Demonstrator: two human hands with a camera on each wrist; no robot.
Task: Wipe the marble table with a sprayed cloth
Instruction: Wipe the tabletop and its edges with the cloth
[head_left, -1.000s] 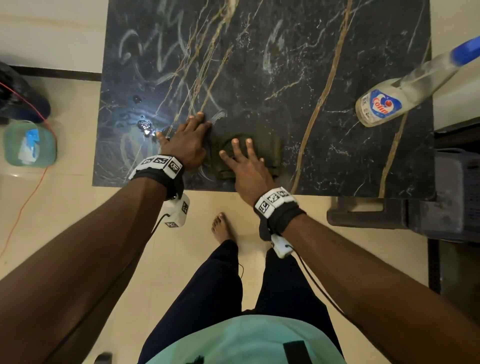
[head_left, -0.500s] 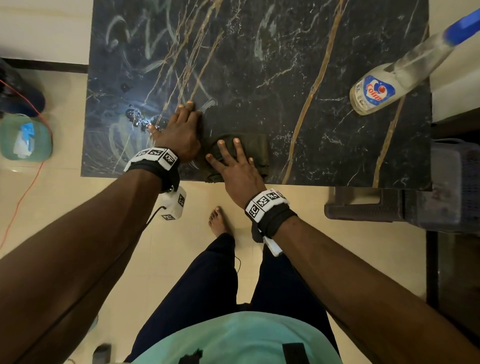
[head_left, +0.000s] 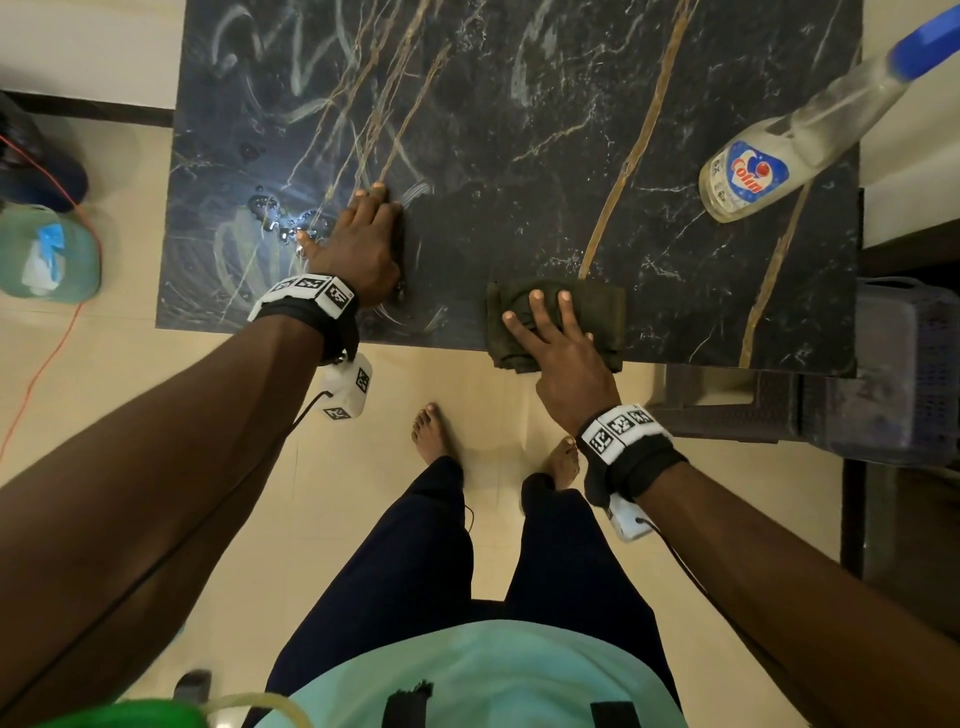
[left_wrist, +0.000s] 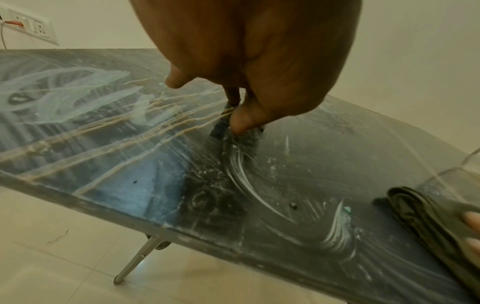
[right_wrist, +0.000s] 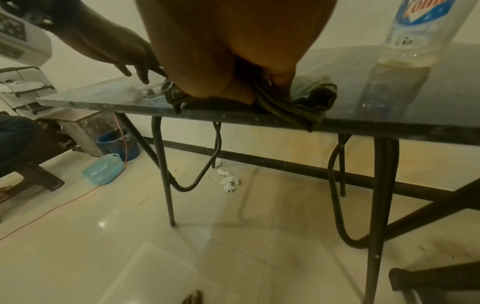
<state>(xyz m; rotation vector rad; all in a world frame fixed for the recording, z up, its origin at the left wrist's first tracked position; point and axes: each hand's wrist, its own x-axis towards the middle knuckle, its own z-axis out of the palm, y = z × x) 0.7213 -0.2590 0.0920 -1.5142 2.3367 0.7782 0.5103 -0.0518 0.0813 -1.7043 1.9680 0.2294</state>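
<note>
At the near edge of the marble table (head_left: 519, 156): right hand (head_left: 563, 358) pressed flat on the folded dark cloth (head_left: 597, 312), fingers (head_left: 535, 306) straight and spread apart on top of it, cloth hanging slightly over that edge, as the right wrist view also shows (right_wrist: 298, 107). To the left of the cloth, apart from it, still near the same edge: left hand (head_left: 358, 244) palm-down on the bare stone, fingers together and pointing toward the far side, fingertips touching the surface (left_wrist: 241, 125). Around and beyond the left hand: wet smears and curved wipe streaks (left_wrist: 244, 174), small droplets (head_left: 280, 218) just to its left. Farther back, toward the table's right edge: clear spray bottle (head_left: 753, 171) with a blue-and-red label and blue top, standing on the stone, well apart from the cloth. Beside the table's left edge, on the tiled floor: pale green tub (head_left: 47, 254).
</note>
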